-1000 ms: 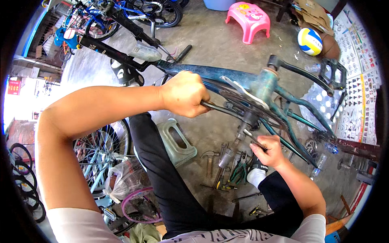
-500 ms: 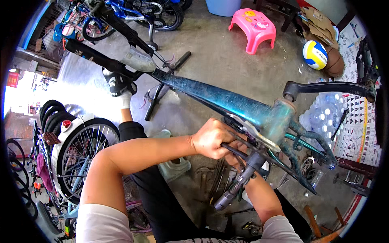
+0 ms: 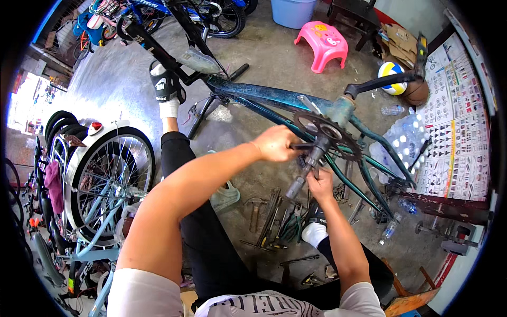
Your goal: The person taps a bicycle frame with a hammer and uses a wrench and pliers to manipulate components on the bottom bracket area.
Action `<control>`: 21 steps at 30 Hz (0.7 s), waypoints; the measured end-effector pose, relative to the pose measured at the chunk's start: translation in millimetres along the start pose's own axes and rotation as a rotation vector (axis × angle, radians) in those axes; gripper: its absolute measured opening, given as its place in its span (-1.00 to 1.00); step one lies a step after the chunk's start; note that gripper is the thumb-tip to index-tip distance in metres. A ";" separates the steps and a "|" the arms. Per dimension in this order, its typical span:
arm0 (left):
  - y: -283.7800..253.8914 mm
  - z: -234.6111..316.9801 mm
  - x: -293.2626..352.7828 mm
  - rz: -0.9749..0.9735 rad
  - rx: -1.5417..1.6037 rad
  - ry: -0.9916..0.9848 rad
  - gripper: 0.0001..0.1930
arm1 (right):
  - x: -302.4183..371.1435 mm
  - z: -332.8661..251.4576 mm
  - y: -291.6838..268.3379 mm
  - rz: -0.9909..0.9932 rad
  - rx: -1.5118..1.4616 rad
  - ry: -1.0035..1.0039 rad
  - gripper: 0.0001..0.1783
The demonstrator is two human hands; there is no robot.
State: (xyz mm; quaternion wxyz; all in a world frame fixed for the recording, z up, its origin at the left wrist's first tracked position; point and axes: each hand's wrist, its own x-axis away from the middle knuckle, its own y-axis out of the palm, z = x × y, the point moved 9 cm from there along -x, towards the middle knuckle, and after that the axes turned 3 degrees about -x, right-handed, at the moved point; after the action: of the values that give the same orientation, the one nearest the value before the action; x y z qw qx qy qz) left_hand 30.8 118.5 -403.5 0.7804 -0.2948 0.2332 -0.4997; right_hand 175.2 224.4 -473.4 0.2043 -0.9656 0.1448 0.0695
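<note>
1. Teal steel bike frame (image 3: 264,95) lies stripped across the floor, stretching from beyond the left hand (image 3: 275,143) up and away to the left.
2. One white bike (image 3: 105,179) stands well to the left of the left arm, its front cut off by the picture's rim.
3. One blue tub (image 3: 293,11) sits far beyond both hands; its top is cut off, so what it holds cannot be seen.
4. One pink stool (image 3: 323,45) stands near that tub.
5. One toothed chainring (image 3: 328,134) sits on the frame just right of the left hand.
6. One crank arm (image 3: 307,169) slants down from the chainring; the left hand is clenched at its upper end, and the right hand (image 3: 320,185) grips its lower end.
7. Loose tools (image 3: 274,222) lie scattered below the right hand, too jumbled to count.
</note>
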 end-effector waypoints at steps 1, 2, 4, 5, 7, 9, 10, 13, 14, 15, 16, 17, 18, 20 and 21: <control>-10.6 -4.4 2.5 -0.020 -0.108 -0.003 -0.82 | 13.9 -0.1 -10.6 -0.006 0.026 0.072 -0.72; -29.2 0.0 5.6 -0.022 -0.238 -0.067 -0.85 | 28.6 -2.5 -20.3 -0.008 0.049 0.149 -0.70; -62.2 3.4 11.0 -0.131 -0.496 -0.221 -0.79 | 46.6 -27.0 -41.8 -0.030 0.136 0.174 -0.67; -79.6 10.6 14.1 -0.148 -0.595 -0.241 -0.76 | 52.2 -44.7 -51.7 -0.062 0.190 0.169 -0.70; -116.5 39.3 15.7 -0.170 -0.763 -0.275 -0.73 | 61.6 -76.9 -73.4 -0.067 0.229 0.157 -0.79; -153.2 78.9 18.6 -0.117 -0.920 -0.249 -0.69 | 56.1 -121.6 -94.5 -0.064 0.243 0.189 -0.82; -163.4 99.5 15.9 -0.078 -0.983 -0.190 -0.75 | 51.8 -140.6 -106.1 -0.082 0.318 0.181 -0.83; -163.6 146.6 2.3 -0.117 -1.124 -0.054 -0.85 | 33.6 -186.6 -131.3 -0.090 0.413 0.148 -0.82; -162.6 157.6 -1.4 -0.108 -1.143 -0.028 -0.87 | 27.1 -199.0 -135.7 -0.079 0.446 0.083 -0.83; -162.4 166.4 -3.8 -0.100 -1.162 -0.002 -0.88 | 23.1 -204.9 -139.3 -0.098 0.507 0.083 -0.83; -163.7 165.2 -3.8 -0.095 -1.143 -0.027 -0.88 | 18.8 -211.0 -142.7 -0.117 0.566 0.080 -0.83; -164.7 158.3 -0.5 -0.089 -1.130 -0.061 -0.88 | 12.6 -220.0 -143.9 -0.160 0.624 0.059 -0.84; -165.8 151.3 2.6 -0.084 -1.116 -0.094 -0.88 | 11.0 -227.6 -145.0 -0.167 0.627 0.056 -0.84; -166.5 135.8 11.4 -0.059 -1.110 -0.145 -0.87 | 8.6 -234.0 -140.6 -0.193 0.634 0.053 -0.85; -166.4 129.5 13.5 -0.046 -1.103 -0.166 -0.87 | 7.9 -235.4 -138.3 -0.203 0.621 0.055 -0.84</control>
State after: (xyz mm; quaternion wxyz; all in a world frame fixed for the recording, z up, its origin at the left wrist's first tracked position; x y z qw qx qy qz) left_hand 14.4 81.1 -196.2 0.5152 -0.7027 0.3916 -0.2957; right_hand 243.0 245.8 -209.7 0.4908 -0.8683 0.0677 -0.0247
